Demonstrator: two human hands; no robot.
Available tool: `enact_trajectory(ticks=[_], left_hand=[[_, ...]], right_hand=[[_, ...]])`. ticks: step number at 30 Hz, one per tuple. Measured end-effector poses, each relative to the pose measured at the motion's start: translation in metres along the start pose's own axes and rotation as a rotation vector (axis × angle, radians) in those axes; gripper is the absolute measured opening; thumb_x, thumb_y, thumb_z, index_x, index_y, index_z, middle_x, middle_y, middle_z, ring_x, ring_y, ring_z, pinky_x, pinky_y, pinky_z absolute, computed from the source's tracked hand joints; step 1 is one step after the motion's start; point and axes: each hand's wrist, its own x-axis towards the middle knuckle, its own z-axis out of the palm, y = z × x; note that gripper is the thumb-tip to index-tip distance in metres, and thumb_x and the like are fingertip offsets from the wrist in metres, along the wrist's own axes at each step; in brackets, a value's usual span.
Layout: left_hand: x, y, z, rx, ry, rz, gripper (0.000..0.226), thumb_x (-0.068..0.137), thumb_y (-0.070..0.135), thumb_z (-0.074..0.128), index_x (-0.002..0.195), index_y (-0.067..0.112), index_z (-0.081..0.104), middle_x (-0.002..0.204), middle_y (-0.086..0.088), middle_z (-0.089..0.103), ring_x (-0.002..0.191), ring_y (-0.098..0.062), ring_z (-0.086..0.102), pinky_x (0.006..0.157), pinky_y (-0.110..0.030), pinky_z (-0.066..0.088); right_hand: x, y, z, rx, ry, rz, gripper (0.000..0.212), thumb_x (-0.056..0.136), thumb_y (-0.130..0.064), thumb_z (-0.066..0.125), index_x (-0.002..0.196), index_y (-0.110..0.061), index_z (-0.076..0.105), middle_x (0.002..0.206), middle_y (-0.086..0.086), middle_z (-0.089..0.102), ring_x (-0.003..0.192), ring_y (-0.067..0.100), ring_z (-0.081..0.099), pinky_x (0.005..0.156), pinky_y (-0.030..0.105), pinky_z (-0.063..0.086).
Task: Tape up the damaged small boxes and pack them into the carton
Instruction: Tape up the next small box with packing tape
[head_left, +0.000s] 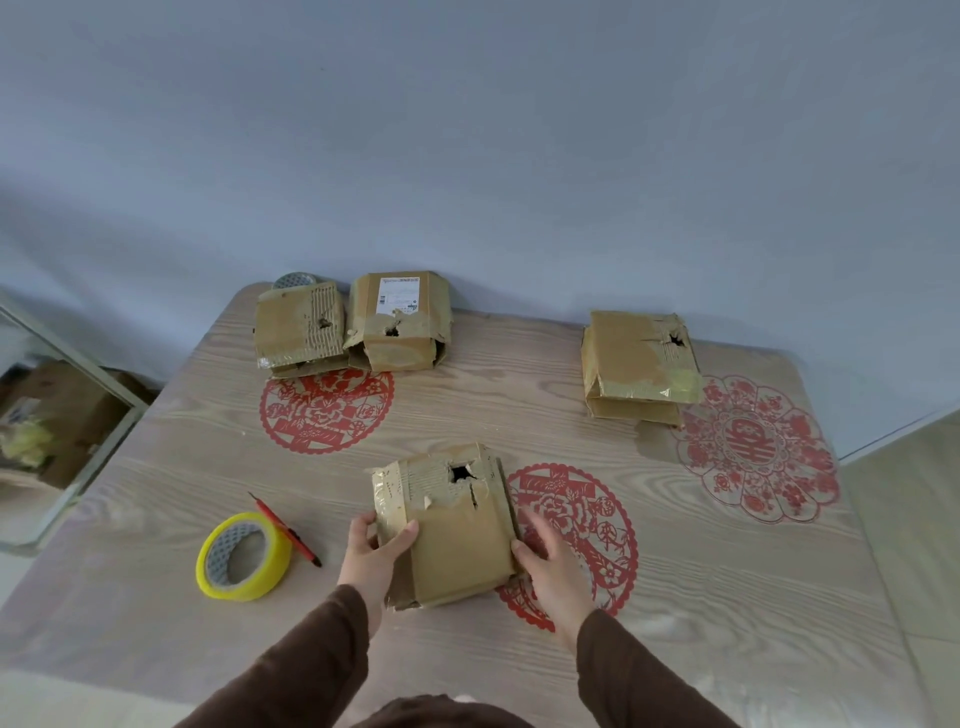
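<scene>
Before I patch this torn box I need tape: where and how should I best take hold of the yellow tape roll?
The yellow tape roll lies nearly flat on the wood-grain table, its open core facing up. Come from above with the left hand, the nearer one: thumb in the core, fingers on the outer yellow rim. Take the near-left side, since the red pen touches its far-right edge.

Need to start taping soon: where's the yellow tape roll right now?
In the head view the yellow tape roll lies on the table to the person's left, beside the red pen and left of the held box.
</scene>
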Motion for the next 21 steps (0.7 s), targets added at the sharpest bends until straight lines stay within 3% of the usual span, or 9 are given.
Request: enact_trajectory(ticks=[2,5,9,12,16,19,21], left_hand=[[-0.003,-0.002,0.005,0.035,0.03,0.044,0.06,0.089,0.03,0.075,0.137,0.031,0.039,0.133,-0.002,0.055,0.108,-0.03,0.062,0.084,-0.056,0.059],[-0.008,-0.005,0.011,0.109,0.096,0.163,0.079,0.089,0.034,0.074,0.151,0.039,0.025,0.136,0.002,0.048,0.118,-0.027,0.057,0.099,-0.055,0.052],[-0.005,-0.01,0.017,0.194,0.12,0.219,0.058,0.093,0.044,0.066,0.146,0.039,0.042,0.141,-0.002,0.049,0.119,-0.023,0.053,0.101,-0.047,0.051],[-0.006,-0.012,0.027,0.085,0.025,0.123,0.05,0.103,0.042,0.048,0.15,0.026,0.044,0.137,-0.004,0.059,0.118,-0.021,0.059,0.1,-0.035,0.048],[0.001,-0.02,0.03,0.096,-0.022,0.063,0.066,0.093,0.071,0.039,0.152,0.041,0.038,0.148,0.004,0.051,0.133,-0.02,0.05,0.117,-0.044,0.036],[0.002,-0.02,0.033,0.029,-0.101,0.045,0.056,0.102,0.059,0.037,0.155,0.043,0.03,0.153,0.008,0.044,0.138,-0.017,0.045,0.119,-0.045,0.034],[0.0,-0.019,0.033,0.008,-0.135,0.046,0.056,0.103,0.057,0.036,0.156,0.043,0.025,0.156,0.007,0.041,0.14,-0.018,0.043,0.12,-0.046,0.032]], right_hand=[[0.0,-0.002,0.006,-0.007,-0.097,0.018,0.044,0.108,-0.019,0.043,0.149,-0.035,0.043,0.153,-0.011,0.042,0.138,0.007,0.039,0.116,0.028,0.034],[0.0,-0.002,0.016,0.06,-0.083,0.047,0.041,0.11,-0.024,0.035,0.148,-0.033,0.044,0.15,-0.008,0.045,0.133,0.008,0.042,0.111,0.025,0.036],[-0.002,-0.006,0.024,0.163,-0.083,0.065,0.039,0.104,-0.049,0.043,0.141,-0.039,0.04,0.139,-0.011,0.048,0.126,0.008,0.046,0.095,0.019,0.039],[0.0,-0.005,0.033,0.086,-0.102,0.015,0.045,0.097,-0.059,0.047,0.14,-0.048,0.037,0.144,-0.012,0.049,0.129,0.006,0.048,0.106,0.026,0.042],[0.007,-0.003,0.038,-0.036,-0.09,-0.013,0.051,0.103,-0.059,0.036,0.152,-0.048,0.027,0.158,-0.01,0.033,0.145,0.012,0.03,0.123,0.042,0.025],[0.011,-0.008,0.043,-0.015,-0.073,0.021,0.052,0.106,-0.052,0.031,0.156,-0.039,0.026,0.16,-0.005,0.028,0.141,0.012,0.029,0.121,0.036,0.023],[0.009,-0.011,0.048,0.058,-0.071,0.039,0.058,0.104,-0.058,0.031,0.157,-0.037,0.023,0.159,-0.011,0.028,0.14,0.006,0.029,0.117,0.029,0.023]])
